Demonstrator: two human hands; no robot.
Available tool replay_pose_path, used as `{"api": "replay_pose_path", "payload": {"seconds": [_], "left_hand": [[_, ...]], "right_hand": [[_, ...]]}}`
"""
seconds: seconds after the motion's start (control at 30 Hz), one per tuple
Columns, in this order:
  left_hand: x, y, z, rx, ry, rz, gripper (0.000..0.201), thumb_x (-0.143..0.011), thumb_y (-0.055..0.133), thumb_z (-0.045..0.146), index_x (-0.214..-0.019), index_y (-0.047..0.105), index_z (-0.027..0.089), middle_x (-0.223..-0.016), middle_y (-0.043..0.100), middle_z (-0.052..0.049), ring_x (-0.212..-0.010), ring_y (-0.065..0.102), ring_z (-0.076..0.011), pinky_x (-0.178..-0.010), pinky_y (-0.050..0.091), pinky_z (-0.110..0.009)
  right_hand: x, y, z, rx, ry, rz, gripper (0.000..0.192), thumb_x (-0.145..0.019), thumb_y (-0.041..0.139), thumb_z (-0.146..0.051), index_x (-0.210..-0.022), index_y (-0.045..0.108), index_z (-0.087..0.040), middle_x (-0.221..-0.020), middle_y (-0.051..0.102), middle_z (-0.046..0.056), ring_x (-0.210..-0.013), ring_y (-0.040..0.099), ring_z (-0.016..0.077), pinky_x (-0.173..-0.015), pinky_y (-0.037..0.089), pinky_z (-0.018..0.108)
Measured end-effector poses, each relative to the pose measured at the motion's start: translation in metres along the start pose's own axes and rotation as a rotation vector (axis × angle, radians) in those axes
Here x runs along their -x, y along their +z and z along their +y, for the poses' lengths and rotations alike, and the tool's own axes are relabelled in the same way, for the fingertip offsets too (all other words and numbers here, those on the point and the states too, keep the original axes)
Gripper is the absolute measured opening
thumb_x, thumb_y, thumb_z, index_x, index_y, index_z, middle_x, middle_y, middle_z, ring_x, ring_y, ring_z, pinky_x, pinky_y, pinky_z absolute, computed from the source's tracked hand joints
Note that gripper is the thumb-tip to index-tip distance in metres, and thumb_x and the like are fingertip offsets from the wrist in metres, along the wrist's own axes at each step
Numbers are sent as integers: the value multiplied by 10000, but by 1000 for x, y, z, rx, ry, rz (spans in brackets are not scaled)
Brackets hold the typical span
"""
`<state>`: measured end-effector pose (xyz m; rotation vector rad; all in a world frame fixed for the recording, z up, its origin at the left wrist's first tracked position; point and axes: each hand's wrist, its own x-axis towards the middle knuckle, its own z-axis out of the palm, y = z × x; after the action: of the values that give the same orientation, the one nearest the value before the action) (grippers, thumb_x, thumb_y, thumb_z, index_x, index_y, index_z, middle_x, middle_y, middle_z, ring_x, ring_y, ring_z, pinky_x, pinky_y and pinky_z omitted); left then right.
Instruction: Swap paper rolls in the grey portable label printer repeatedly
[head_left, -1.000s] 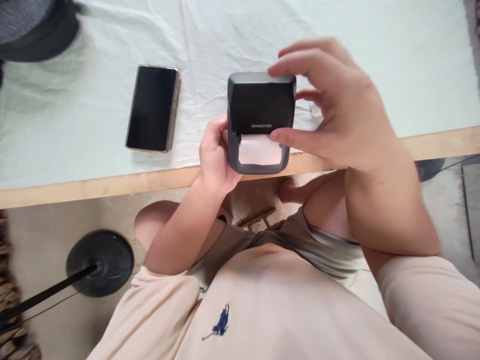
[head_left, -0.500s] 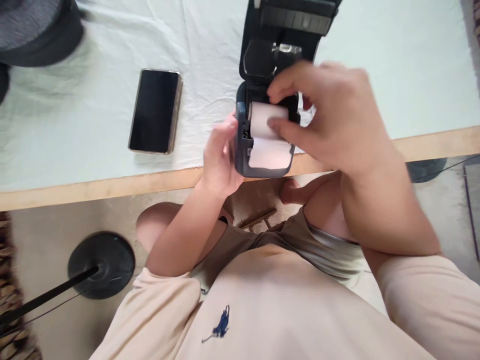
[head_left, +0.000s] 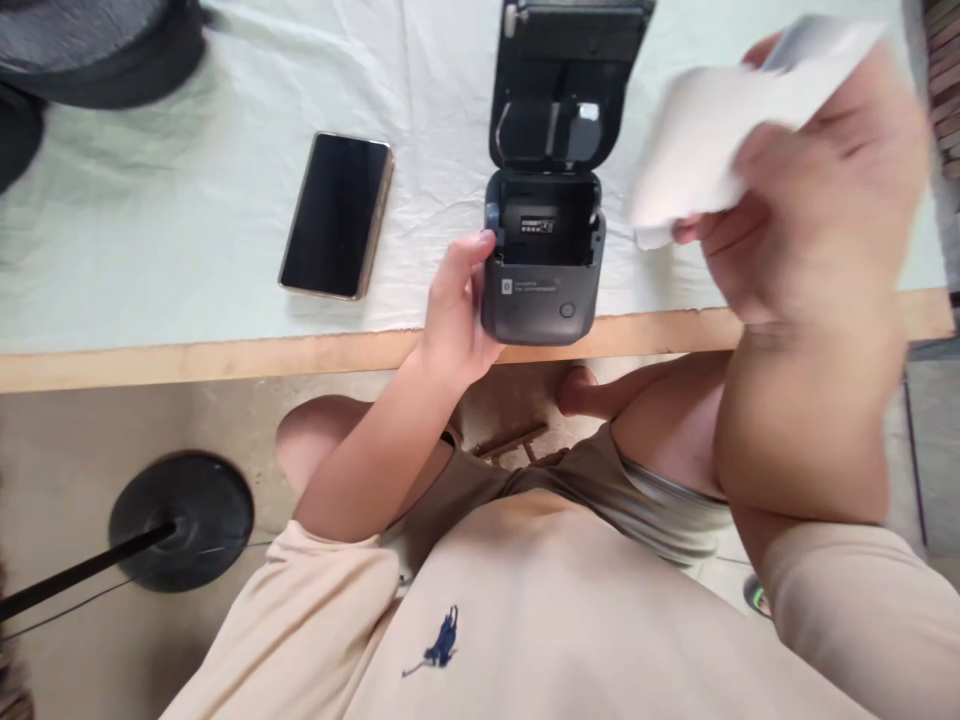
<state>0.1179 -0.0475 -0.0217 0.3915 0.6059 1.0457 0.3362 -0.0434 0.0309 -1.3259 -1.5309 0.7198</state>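
My left hand (head_left: 461,310) is wrapped round the left side of a small black label printer (head_left: 541,305) at the table's front edge. The printer's lid (head_left: 570,85) stands swung up, and its paper bay (head_left: 551,240) shows a small printed sticker and no roll. Off to the right, above the table, my right hand (head_left: 810,190) grips a white paper roll (head_left: 705,140) with a loose length of paper. Motion blurs this hand and the roll somewhat.
A dark phone (head_left: 337,215) lies left of the printer on the pale cloth (head_left: 442,60). A round black object (head_left: 105,50) sits at the far left. Below the table's wooden edge (head_left: 337,350), a black round stand base (head_left: 184,520) rests on the floor.
My right hand has lifted the paper roll out of the printer and carried it up to the right. My left hand still holds the printer, with its lid raised.
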Motion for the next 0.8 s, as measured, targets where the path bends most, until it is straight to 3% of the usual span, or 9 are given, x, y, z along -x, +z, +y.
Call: {"api": "replay_pose_path", "payload": {"seconds": [0.1, 0.13, 0.23, 0.33, 0.47, 0.53, 0.6, 0.7, 0.8], "left_hand": [[-2, 0, 2, 66, 23, 57, 248, -1014, 574, 400, -988, 738, 216, -1014, 828, -61, -1443, 671, -328, -1157, 606, -423], [-2, -1, 2, 73, 35, 61, 260, -1022, 553, 401, -987, 736, 219, -1029, 827, -59, -1461, 659, -322, -1161, 604, -427], [-2, -3, 2, 66, 84, 36, 299, -1033, 522, 393, -969, 744, 203, -1048, 827, -56, -1458, 660, -306, -1136, 612, -394], [-1, -5, 1, 68, 112, 22, 317, -1037, 513, 371, -997, 770, 191, -1029, 833, -39, -1371, 718, -276, -1108, 622, -357], [0, -5, 1, 74, 118, 3, 296, -1035, 541, 384, -985, 771, 204, -966, 826, -34, -1280, 764, -273, -1136, 620, -409], [-1, -3, 2, 86, 117, -6, 292, -1029, 538, 384, -965, 763, 209, -960, 822, -40, -1282, 760, -284, -1151, 612, -445], [0, 0, 3, 93, 109, 2, 281, -1016, 534, 381, -952, 758, 224, -979, 828, -50, -1306, 741, -303, -1178, 591, -473], [1, 2, 4, 79, 82, 4, 285, -1004, 523, 371, -996, 773, 234, -1016, 846, -63, -1383, 691, -328, -1225, 551, -485], [2, 4, 3, 74, 89, -17, 312, -1018, 507, 365, -1080, 785, 235, -1034, 857, -49, -1441, 653, -311, -1256, 525, -458]], "right_hand": [[-2, 12, 23, -163, -42, 89, 238, -854, 803, -460, -1034, 676, -372, -999, 675, -2, -729, 658, 210, -551, 571, 386], [-1, 16, 29, -155, -55, 64, 283, -848, 836, -482, -1036, 659, -367, -1014, 689, -4, -781, 677, 217, -609, 606, 392], [2, 25, 48, -27, -141, 18, 344, -869, 845, -502, -1087, 628, -349, -1086, 723, 22, -961, 725, 254, -823, 661, 446], [8, 32, 60, 245, -182, -20, 344, -876, 799, -426, -1167, 640, -335, -1112, 770, 52, -1043, 758, 307, -963, 656, 539], [22, 24, 42, 483, -184, -88, 506, -875, 768, -364, -1360, 629, -332, -1259, 801, 70, -1141, 780, 379, -973, 650, 609], [28, 10, 22, 449, -282, 18, 582, -894, 788, -383, -1445, 600, -366, -1413, 749, 58, -1271, 743, 377, -1079, 606, 602], [29, -5, 12, 430, -329, 178, 473, -963, 720, -364, -1425, 623, -397, -1419, 724, 34, -1308, 715, 337, -1120, 570, 553], [22, -18, 31, 503, -230, 255, 400, -945, 723, -351, -1339, 655, -343, -1332, 721, 85, -1226, 707, 326, -1040, 582, 522], [12, -18, 76, 549, -53, 145, 571, -838, 850, -399, -1360, 650, -281, -1292, 660, 147, -1061, 688, 287, -961, 621, 480]]}}
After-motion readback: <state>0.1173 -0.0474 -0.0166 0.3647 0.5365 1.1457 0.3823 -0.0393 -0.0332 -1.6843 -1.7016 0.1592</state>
